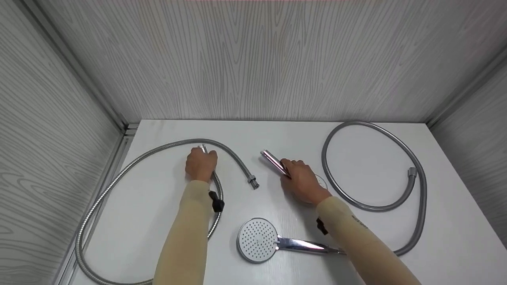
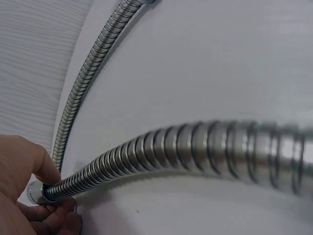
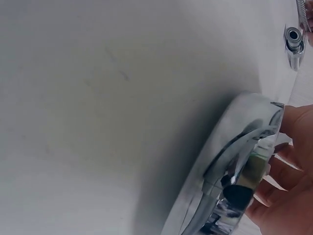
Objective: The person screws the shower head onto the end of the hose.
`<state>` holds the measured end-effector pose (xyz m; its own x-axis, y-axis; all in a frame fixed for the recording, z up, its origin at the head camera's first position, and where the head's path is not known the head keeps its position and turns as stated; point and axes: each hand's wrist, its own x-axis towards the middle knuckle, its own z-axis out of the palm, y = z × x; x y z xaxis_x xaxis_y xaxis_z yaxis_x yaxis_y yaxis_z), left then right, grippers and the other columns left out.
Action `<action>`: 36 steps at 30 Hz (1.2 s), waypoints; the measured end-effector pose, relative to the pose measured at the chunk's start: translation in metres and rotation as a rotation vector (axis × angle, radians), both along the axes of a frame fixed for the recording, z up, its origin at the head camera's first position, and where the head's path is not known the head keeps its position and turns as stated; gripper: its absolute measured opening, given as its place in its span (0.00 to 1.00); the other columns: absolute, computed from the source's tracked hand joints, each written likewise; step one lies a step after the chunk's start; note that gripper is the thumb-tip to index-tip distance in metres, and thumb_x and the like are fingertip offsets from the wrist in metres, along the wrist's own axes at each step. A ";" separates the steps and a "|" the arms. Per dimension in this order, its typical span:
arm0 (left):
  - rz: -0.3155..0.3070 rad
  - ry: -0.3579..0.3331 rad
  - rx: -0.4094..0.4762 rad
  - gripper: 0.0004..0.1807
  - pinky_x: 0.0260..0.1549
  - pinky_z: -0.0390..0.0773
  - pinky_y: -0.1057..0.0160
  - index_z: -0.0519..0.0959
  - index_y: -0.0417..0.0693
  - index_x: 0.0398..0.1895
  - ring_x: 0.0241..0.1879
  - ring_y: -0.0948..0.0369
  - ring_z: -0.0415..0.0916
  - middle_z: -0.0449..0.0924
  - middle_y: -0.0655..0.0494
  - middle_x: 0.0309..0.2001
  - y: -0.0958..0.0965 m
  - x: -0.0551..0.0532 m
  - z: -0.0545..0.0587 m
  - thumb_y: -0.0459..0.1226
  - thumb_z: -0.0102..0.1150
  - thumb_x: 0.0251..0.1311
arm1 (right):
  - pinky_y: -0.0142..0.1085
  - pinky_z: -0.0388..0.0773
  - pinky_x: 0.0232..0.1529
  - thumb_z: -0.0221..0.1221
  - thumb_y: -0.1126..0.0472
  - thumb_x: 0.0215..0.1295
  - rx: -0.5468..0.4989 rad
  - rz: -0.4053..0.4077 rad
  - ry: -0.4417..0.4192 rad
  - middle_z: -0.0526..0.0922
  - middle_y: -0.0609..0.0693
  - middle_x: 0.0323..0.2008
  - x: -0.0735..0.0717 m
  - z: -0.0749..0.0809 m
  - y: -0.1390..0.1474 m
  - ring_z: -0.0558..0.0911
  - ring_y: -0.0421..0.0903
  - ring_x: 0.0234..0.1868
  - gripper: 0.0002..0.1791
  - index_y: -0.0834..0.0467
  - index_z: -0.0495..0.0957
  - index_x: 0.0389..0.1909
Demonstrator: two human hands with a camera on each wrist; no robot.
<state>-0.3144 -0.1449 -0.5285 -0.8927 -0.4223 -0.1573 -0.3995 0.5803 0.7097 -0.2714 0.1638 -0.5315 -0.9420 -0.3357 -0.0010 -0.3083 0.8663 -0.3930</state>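
My left hand (image 1: 201, 163) pinches one end of a ribbed metal shower hose (image 1: 138, 159) near its white-looking end fitting (image 2: 35, 192), between thumb and fingers. The hose's other end, with a metal nut (image 1: 252, 179), lies free on the table between the hands. My right hand (image 1: 302, 178) grips a chrome hand shower (image 1: 273, 161) by the handle near its head. The handle points up and left, and the hand hides most of the round head. In the right wrist view the shining chrome back of that shower head (image 3: 244, 132) shows beside the curled fingers.
A second hand shower (image 1: 258, 240) lies face up at the front, its handle towards a smooth grey hose (image 1: 423, 198) looped on the right, partly behind the right forearm. The white table (image 1: 285, 134) is bounded by wood-grain panels (image 1: 253, 59) at the back and sides.
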 end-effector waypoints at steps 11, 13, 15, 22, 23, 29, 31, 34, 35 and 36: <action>-0.155 0.168 0.217 0.16 0.25 0.77 0.68 0.71 0.36 0.57 0.21 0.64 0.81 0.80 0.48 0.36 0.037 -0.007 0.015 0.39 0.48 0.76 | 0.52 0.81 0.51 0.61 0.65 0.75 -0.003 0.034 0.058 0.85 0.57 0.43 0.000 0.002 0.001 0.83 0.54 0.45 0.24 0.62 0.72 0.70; -0.188 0.177 0.212 0.17 0.23 0.76 0.68 0.71 0.37 0.57 0.20 0.64 0.79 0.79 0.50 0.33 0.045 -0.008 0.019 0.42 0.48 0.77 | 0.52 0.81 0.50 0.60 0.65 0.75 -0.014 0.043 0.059 0.85 0.58 0.45 0.001 0.003 0.001 0.84 0.56 0.44 0.25 0.61 0.72 0.71; -0.223 0.178 0.186 0.21 0.25 0.74 0.67 0.70 0.37 0.59 0.21 0.64 0.77 0.77 0.52 0.32 0.052 -0.007 0.022 0.46 0.46 0.79 | 0.53 0.82 0.49 0.60 0.66 0.75 -0.014 0.056 0.061 0.84 0.60 0.46 0.001 0.003 0.002 0.85 0.57 0.44 0.26 0.60 0.71 0.72; -0.351 0.122 0.183 0.26 0.27 0.77 0.62 0.70 0.41 0.56 0.25 0.61 0.75 0.74 0.52 0.34 0.067 0.004 0.023 0.55 0.34 0.84 | 0.56 0.82 0.45 0.58 0.69 0.73 0.018 0.118 0.063 0.84 0.61 0.45 0.001 0.003 0.007 0.85 0.60 0.39 0.27 0.56 0.72 0.71; -0.370 0.115 0.180 0.26 0.29 0.78 0.61 0.70 0.42 0.56 0.27 0.60 0.76 0.75 0.50 0.36 0.068 0.006 0.022 0.55 0.33 0.84 | 0.56 0.82 0.45 0.58 0.69 0.73 0.019 0.123 0.062 0.84 0.61 0.45 0.001 0.003 0.007 0.85 0.60 0.39 0.27 0.56 0.72 0.71; -0.481 0.096 0.111 0.31 0.54 0.79 0.49 0.70 0.39 0.65 0.49 0.51 0.78 0.80 0.42 0.53 0.074 0.012 0.023 0.57 0.35 0.83 | 0.57 0.82 0.50 0.60 0.68 0.72 0.041 0.157 0.083 0.85 0.62 0.47 0.003 0.012 0.012 0.86 0.60 0.42 0.29 0.58 0.71 0.73; -0.502 0.088 0.104 0.31 0.57 0.78 0.47 0.70 0.40 0.66 0.52 0.50 0.78 0.81 0.43 0.54 0.077 0.014 0.025 0.57 0.36 0.83 | 0.57 0.82 0.49 0.61 0.69 0.72 0.047 0.178 0.118 0.85 0.62 0.45 0.002 0.014 0.014 0.86 0.60 0.42 0.27 0.59 0.72 0.71; -0.532 0.092 0.110 0.30 0.53 0.77 0.49 0.72 0.42 0.60 0.48 0.51 0.77 0.80 0.45 0.48 0.082 0.018 0.027 0.57 0.33 0.83 | 0.59 0.81 0.48 0.62 0.68 0.72 0.042 0.200 0.161 0.85 0.63 0.44 0.002 0.018 0.018 0.86 0.61 0.40 0.26 0.61 0.73 0.69; -0.545 0.101 0.112 0.29 0.51 0.77 0.50 0.72 0.42 0.58 0.46 0.52 0.76 0.78 0.47 0.45 0.083 0.019 0.027 0.57 0.32 0.84 | 0.59 0.81 0.48 0.62 0.68 0.72 0.040 0.206 0.172 0.85 0.63 0.44 0.002 0.019 0.020 0.86 0.61 0.40 0.25 0.61 0.72 0.69; -0.560 0.111 0.114 0.28 0.48 0.75 0.51 0.72 0.43 0.56 0.44 0.53 0.75 0.76 0.49 0.42 0.085 0.020 0.027 0.57 0.31 0.84 | 0.59 0.81 0.47 0.62 0.68 0.72 0.038 0.209 0.181 0.85 0.63 0.43 0.003 0.020 0.021 0.86 0.60 0.39 0.25 0.61 0.72 0.69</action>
<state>-0.2941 -0.0603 -0.5010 -0.9889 0.1331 -0.0662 0.0271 0.5993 0.8001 -0.2688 0.1850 -0.5114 -0.8383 -0.5257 0.1445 -0.5441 0.7898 -0.2832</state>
